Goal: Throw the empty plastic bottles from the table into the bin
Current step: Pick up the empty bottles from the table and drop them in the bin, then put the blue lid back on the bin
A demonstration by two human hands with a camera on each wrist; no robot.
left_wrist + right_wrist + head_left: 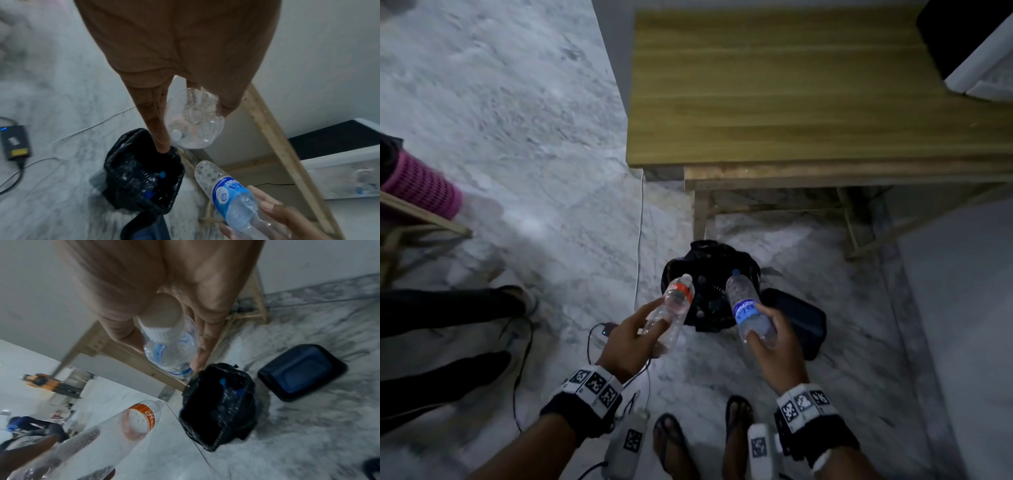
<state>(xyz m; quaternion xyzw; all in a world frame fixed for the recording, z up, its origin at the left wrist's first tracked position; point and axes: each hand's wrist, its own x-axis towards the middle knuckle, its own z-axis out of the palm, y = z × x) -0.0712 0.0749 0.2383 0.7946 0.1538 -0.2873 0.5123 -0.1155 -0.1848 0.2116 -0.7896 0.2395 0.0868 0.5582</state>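
Bottles sit gripped in both my hands, the red-labelled bottle (677, 310) in my left hand (630, 342) and the blue-labelled bottle (748, 308) in my right hand (779, 346), necks pointing forward over the bin (709, 274) just ahead on the floor.

Each forearm is bare down to a thick black fabric wrist cuff (571, 411), and around each cuff runs a white band of square black-and-white coded markers (594, 382), the right wrist's band (804, 402) sitting just behind the right hand (779, 346) as the other sits behind the left hand (626, 339). Under each cuff hangs a small pale grey camera unit (628, 442) bearing one more coded marker, the right one (760, 448) beside a white strap end on the cuff. Below the cuffs, both feet wear dark open flip-flop sandals (671, 442) with thin straps.
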